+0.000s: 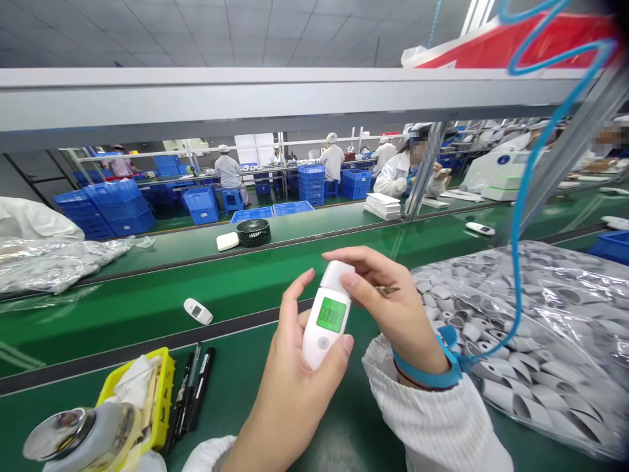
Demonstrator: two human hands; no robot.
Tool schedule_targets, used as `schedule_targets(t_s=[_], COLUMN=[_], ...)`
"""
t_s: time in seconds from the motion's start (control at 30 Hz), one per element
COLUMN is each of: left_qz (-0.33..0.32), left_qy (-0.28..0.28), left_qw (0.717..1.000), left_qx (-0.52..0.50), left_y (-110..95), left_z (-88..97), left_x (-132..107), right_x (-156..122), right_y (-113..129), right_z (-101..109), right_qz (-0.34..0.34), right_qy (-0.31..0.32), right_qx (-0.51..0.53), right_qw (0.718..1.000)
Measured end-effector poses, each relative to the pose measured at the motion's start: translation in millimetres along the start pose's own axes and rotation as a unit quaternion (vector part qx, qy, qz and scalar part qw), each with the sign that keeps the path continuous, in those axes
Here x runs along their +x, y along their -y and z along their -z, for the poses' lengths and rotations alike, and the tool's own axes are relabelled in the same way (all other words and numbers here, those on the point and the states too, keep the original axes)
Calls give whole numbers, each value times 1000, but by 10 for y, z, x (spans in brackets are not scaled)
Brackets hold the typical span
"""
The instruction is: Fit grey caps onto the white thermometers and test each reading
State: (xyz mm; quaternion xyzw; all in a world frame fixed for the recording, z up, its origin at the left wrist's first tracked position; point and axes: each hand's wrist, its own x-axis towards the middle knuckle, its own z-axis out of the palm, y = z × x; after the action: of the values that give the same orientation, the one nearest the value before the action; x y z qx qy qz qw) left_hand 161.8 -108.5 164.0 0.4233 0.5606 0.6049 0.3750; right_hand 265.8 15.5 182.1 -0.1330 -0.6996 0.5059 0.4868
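A white handheld thermometer point(314, 341) is tilted in front of me, its small screen lit green with digits on it. My left hand point(295, 387) is closed round its lower body, thumb beside the round button. At the top, my right hand point(388, 295) pinches the white cap point(335, 275) between thumb and fingers; the cap sits on the thermometer's head. A blue wrist strap point(427, 373) with a coiled blue cord is on my right wrist.
To the right lies a clear bag point(540, 354) of white caps. Pens point(189, 393), a yellow basket point(167, 387) and a metal-topped bottle point(59, 432) stand left. Another thermometer point(198, 311) lies on the green belt point(122, 321). Beyond are a black round part point(253, 233) and co-workers.
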Motion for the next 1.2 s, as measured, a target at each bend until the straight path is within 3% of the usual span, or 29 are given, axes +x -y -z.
schedule_targets(t_s=[0.13, 0.43, 0.6, 0.73, 0.9, 1.03, 1.1, 1.2], left_qz=[-3, 10, 18, 5, 7, 16, 5, -15], left_qy=[12, 31, 33, 153, 127, 183, 168, 88], left_qw=[1000, 998, 996, 978, 989, 976, 982, 994], left_qx=[0, -55, -78, -140, -81, -117, -81, 59], left_y=[-12, 41, -1, -32, -17, -40, -52, -45], left_z=[19, -36, 47, 131, 112, 94, 89, 73], left_x=[-8, -36, 19, -25, -91, -86, -84, -80], right_x=[-42, -64, -96, -95, -70, -86, -98, -103], right_y=[3, -72, -96, -17, 73, 106, 118, 122], right_z=[-54, -130, -163, -150, -34, 1, -7, -31], right_qz=[16, 58, 110, 74, 43, 49, 44, 48], right_qy=[-42, -27, -56, -35, -13, -13, -18, -24], right_qx=[-19, -62, -105, -60, -1, -12, -29, -46], right_qw=[999, 996, 987, 995, 999, 999, 998, 998])
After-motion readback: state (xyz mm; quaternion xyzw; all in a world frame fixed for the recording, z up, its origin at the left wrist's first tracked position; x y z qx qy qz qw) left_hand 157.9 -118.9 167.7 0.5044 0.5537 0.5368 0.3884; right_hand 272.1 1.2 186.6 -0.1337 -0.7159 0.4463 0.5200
